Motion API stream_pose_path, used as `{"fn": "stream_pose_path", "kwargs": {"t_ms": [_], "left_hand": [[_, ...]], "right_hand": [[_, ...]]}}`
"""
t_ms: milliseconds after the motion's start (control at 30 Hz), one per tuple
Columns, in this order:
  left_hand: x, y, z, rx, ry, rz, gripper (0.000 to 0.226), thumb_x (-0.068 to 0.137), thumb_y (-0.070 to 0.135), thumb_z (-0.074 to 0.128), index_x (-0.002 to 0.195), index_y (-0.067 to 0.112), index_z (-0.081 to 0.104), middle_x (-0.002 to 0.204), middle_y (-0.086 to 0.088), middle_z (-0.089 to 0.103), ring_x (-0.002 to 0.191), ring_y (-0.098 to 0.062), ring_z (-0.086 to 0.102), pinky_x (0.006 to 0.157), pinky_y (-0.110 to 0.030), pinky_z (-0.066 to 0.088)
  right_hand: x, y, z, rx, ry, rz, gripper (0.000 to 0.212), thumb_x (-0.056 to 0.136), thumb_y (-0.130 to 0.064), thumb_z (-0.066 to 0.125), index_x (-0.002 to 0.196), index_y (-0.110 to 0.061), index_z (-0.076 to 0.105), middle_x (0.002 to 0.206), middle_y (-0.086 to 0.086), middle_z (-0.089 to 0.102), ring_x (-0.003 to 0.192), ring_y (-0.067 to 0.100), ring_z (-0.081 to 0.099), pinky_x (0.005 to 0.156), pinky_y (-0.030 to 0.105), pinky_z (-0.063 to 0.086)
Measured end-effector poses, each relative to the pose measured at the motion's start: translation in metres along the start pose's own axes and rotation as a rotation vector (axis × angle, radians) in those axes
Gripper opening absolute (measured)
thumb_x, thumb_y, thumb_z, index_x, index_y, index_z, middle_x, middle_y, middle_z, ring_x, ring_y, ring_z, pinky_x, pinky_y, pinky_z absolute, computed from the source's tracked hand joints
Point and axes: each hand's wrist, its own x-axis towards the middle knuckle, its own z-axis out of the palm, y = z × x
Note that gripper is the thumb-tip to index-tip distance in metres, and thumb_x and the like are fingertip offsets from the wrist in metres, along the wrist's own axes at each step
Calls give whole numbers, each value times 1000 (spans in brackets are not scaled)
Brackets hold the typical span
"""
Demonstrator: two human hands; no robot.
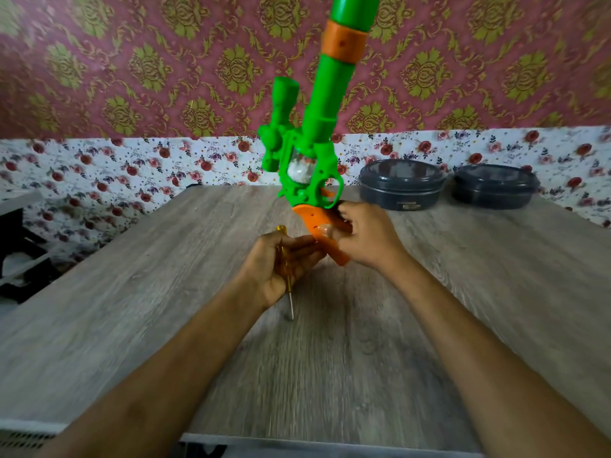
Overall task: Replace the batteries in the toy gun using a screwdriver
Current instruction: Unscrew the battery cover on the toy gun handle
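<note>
A green toy gun [322, 107] with an orange band and an orange grip [322, 231] stands nearly upright above the wooden table [463, 309], barrel pointing up past the top edge. My right hand [367, 239] grips the orange handle from the right. My left hand [281, 269] lies palm up just left of the handle, fingertips touching it. A screwdriver [287, 285] with a yellow handle rests in that palm, its metal tip pointing toward me. The frame is blurred by motion.
Two dark round lidded containers [401, 185] [494, 186] stand at the back right of the table, against the floral wall. A dark object [20, 256] sits off the table's left edge.
</note>
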Motion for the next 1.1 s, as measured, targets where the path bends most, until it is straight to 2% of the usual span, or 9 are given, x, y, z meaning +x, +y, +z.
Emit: {"fn": "stream_pose_path", "kwargs": {"t_ms": [133, 300, 400, 500, 567, 633, 733, 900, 1100], "left_hand": [[1, 0, -1, 1, -1, -9, 29, 90, 4, 35, 85, -8, 61, 79, -20, 70, 67, -27, 71, 70, -30, 57], [-3, 2, 5, 138, 8, 83, 27, 93, 7, 36, 88, -3, 61, 84, -18, 68, 76, -24, 66, 74, -29, 56], [-9, 6, 7, 455, 84, 400, 24, 96, 8, 37, 95, 8, 61, 98, -12, 65, 87, -21, 61, 81, -30, 50], [-12, 13, -1, 920, 131, 834, 23, 94, 30, 43, 107, 20, 60, 110, -1, 55, 97, -12, 54, 82, -28, 44], [-10, 17, -5, 1131, 155, 1018, 29, 90, 35, 42, 111, 23, 57, 106, 0, 48, 87, -1, 50, 78, -21, 43], [-11, 19, -4, 1124, 155, 1122, 27, 89, 32, 47, 114, 24, 54, 96, -1, 50, 71, -1, 48, 67, -22, 43], [-15, 17, -2, 1085, 133, 1297, 46, 87, 20, 61, 129, 28, 43, 82, 9, 55, 71, 3, 54, 67, -12, 47], [-19, 17, -3, 1094, 164, 1441, 53, 88, 17, 63, 136, 18, 42, 98, 13, 61, 94, 19, 55, 83, -3, 45], [-17, 15, -2, 1130, 129, 1448, 50, 89, 3, 60, 136, 9, 44, 105, 5, 62, 95, 23, 53, 83, -4, 46]], "right_hand": [[5, 14, 5, 246, -23, 110, 24, 79, -15, 67, 99, -2, 66, 103, 16, 70, 99, 27, 65, 86, 47, 51], [8, 20, 8, 461, -33, 228, 22, 81, -7, 65, 101, 2, 66, 102, 17, 69, 87, 16, 58, 80, 33, 47], [10, 26, 7, 544, -21, 298, 18, 83, -10, 65, 97, 0, 68, 93, 14, 68, 81, 13, 52, 73, 28, 40], [11, 30, 6, 629, 2, 360, 22, 86, -5, 60, 105, 3, 66, 84, 10, 68, 68, 2, 53, 72, 26, 42], [10, 31, 5, 704, 1, 420, 27, 87, -5, 58, 112, 2, 63, 80, 3, 63, 65, -1, 53, 70, 24, 43], [9, 31, 6, 768, -29, 467, 29, 89, -8, 57, 116, 2, 61, 85, 5, 62, 73, 8, 53, 72, 25, 44], [6, 31, 9, 888, -34, 509, 30, 89, -7, 55, 116, 5, 59, 68, -1, 61, 55, 1, 55, 56, 19, 49], [-1, 32, 10, 954, -34, 506, 29, 89, -11, 56, 113, 4, 59, 83, 7, 59, 59, 2, 60, 49, 15, 51], [-4, 30, 11, 925, -76, 571, 23, 89, -18, 58, 108, -7, 62, 88, 7, 60, 70, 14, 58, 48, 24, 52]]}}
